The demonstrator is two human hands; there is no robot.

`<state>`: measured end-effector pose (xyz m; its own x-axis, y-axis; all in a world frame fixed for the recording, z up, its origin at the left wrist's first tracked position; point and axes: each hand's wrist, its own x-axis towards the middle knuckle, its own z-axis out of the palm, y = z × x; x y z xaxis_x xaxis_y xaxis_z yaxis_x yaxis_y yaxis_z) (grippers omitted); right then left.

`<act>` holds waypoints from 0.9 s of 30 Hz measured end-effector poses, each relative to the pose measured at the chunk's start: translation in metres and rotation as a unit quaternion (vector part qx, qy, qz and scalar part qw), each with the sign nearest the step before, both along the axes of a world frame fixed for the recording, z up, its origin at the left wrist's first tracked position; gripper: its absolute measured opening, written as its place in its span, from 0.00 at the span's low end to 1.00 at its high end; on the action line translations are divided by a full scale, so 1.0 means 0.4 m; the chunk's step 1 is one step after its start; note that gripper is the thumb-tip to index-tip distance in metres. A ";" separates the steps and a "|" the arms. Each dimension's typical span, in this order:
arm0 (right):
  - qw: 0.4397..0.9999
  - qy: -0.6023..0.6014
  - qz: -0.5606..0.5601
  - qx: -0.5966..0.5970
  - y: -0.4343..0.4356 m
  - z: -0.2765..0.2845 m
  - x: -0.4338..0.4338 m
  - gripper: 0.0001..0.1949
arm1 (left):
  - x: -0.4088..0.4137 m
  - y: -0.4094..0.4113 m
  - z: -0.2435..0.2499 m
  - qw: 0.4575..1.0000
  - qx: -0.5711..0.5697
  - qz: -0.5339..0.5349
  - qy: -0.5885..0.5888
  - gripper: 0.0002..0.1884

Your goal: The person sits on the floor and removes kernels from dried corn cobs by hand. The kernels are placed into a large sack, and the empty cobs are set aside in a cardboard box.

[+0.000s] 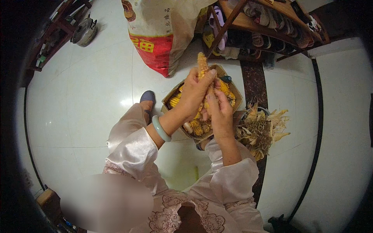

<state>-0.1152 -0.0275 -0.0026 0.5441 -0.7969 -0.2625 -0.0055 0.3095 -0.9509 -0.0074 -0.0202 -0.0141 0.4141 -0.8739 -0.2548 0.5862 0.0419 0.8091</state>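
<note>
My left hand [193, 94] is closed around a corn cob [202, 62]. The cob's pale, mostly bare upper end sticks out past the fingers, with some yellow kernels lower down. Close against it, my right hand [220, 109] grips a piece of corn cob [211, 91]; whether this is a second cob or the same one is hidden by the fingers. Both hands are above a cardboard box [237, 97] that holds several yellow corn cobs [198, 127] and loose kernels. A dark, blue-tipped object [226, 78] lies at the box's far right corner.
Dry corn husks and silk [256, 134] heap over a container right of the box. A large woven sack [163, 35] stands beyond it. Shoes fill a wooden rack [262, 24] at the upper right. A lidded metal pot [84, 32] sits on the tiled floor [84, 102] at the upper left.
</note>
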 end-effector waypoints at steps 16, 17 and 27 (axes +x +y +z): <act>0.997 0.055 0.054 -0.030 0.004 0.009 -0.022 0.19 | 0.004 -0.002 0.014 0.998 0.035 0.046 -0.019 0.13; 0.997 0.057 0.043 -0.020 0.005 0.007 -0.019 0.19 | 0.006 -0.001 0.012 0.998 0.033 0.047 -0.031 0.12; 0.999 0.004 0.035 -0.006 0.015 0.001 -0.014 0.20 | 0.017 -0.001 0.006 0.995 0.057 0.079 0.003 0.11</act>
<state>-0.1209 -0.0216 -0.0023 0.5963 -0.7601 -0.2582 -0.0347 0.2969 -0.9543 -0.0006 -0.0206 -0.0118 0.5423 -0.7635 -0.3508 0.5837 0.0420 0.8109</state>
